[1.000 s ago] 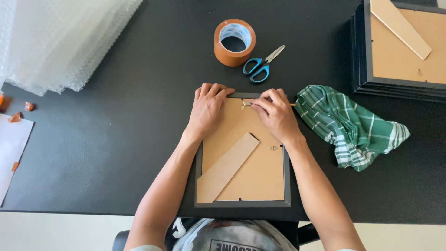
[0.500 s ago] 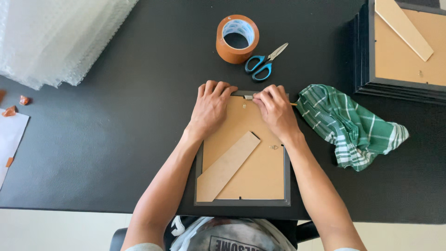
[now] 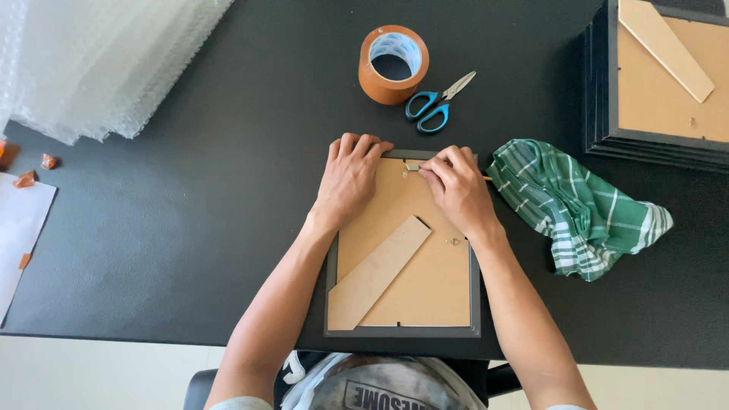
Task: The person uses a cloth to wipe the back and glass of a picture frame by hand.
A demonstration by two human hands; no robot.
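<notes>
Picture frame [image 3: 402, 304] face-down at the near bench [image 3: 190, 212] edge. My left hand [image 3: 349, 178] lies flat on its backing; my right hand [image 3: 456, 186] pinches a thin tool at the top metal tab [image 3: 412, 166]. Risk, as I judge it: tool slips, gouging the backing.

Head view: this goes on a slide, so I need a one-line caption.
Both hands, left and right, work a small metal tab at the top edge of a face-down picture frame.
</notes>
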